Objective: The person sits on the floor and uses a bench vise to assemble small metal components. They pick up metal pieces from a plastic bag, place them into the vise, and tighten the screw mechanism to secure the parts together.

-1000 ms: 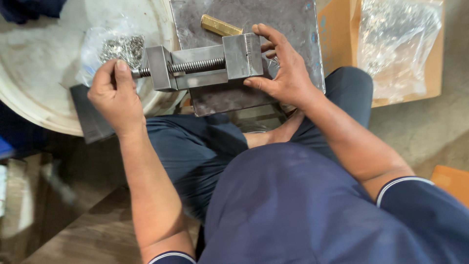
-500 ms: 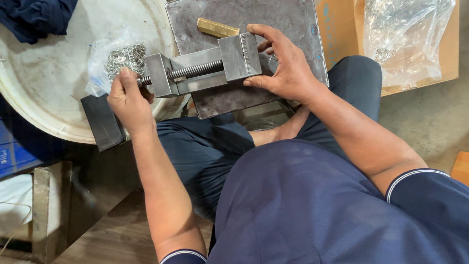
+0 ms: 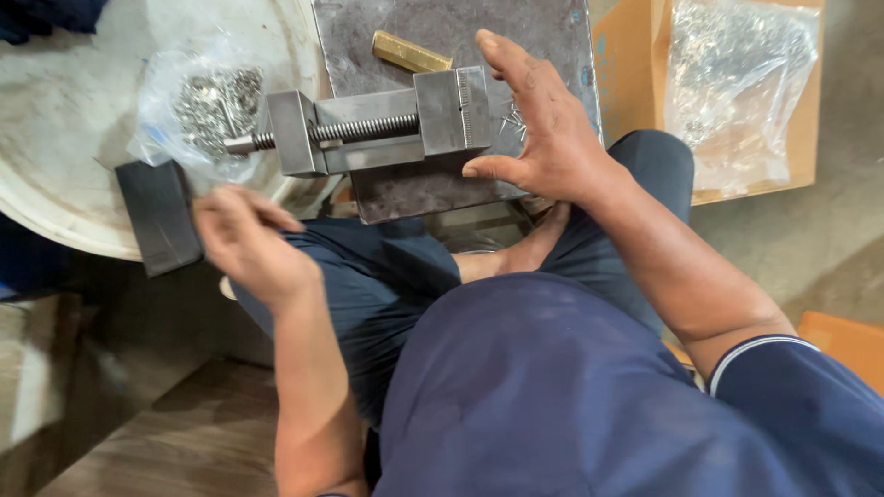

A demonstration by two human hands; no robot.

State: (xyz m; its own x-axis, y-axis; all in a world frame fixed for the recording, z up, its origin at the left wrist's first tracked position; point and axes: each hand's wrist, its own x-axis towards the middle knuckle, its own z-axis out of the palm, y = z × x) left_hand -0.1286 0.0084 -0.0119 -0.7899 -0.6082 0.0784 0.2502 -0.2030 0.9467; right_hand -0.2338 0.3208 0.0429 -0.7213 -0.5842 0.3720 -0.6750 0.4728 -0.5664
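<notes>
At the top centre of the frame a small steel vise (image 3: 378, 129) is lying on a dark metal plate (image 3: 552, 37), with a brass bar (image 3: 411, 52) just behind it. The right hand (image 3: 543, 138) is spreading open beside the vise's block. The left hand (image 3: 253, 244), blurred, is hovering at lower left near a bag of small metal parts (image 3: 207, 106).

The setting is a small metalworking workshop with floor-level seating. Indicators: a steel machinist vise (image 3: 378, 133) rests on a scuffed metal plate (image 3: 451, 55), with a brass bar (image 3: 411, 52) at the far side. Clear bags of small metal parts lie at left (image 3: 207, 106) and at right on cardboard (image 3: 737, 83). A dark steel block (image 3: 158, 216) sits near left.
</notes>
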